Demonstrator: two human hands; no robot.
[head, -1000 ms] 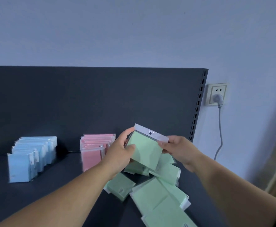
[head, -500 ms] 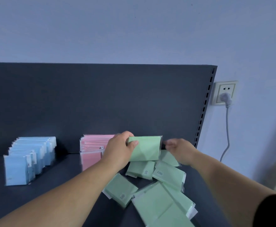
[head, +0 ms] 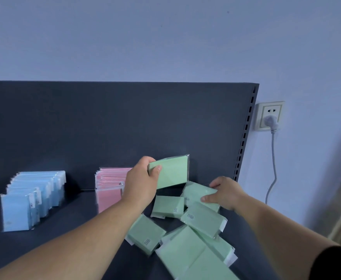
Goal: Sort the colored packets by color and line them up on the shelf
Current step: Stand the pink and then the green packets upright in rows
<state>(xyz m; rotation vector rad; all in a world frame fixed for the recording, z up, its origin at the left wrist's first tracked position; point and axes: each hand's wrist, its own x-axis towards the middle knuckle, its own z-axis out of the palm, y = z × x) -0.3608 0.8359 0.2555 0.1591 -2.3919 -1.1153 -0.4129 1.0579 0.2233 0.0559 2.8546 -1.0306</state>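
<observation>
The left hand [head: 140, 183] is gripping a green packet [head: 170, 171] by its left end, thumb on the front; the right hand [head: 226, 194] is holding a second green packet [head: 198, 194] that is lying on the green heap [head: 185, 249], thumb on the near edge and fingers on the far edge. The first green packet is being held up on its edge just in front of the back board [head: 105, 128], to the right of the pink row [head: 108, 190]; its long side is running left to right, the right end a little higher, and its flat face is looking at the person. I am guessing the job is about two thirds done; the blue row [head: 32, 197] and the pink row are standing neatly on the shelf [head: 74, 219]; the greens are lying in a jumble, pointing every which way, and are waiting to be stood up.
</observation>
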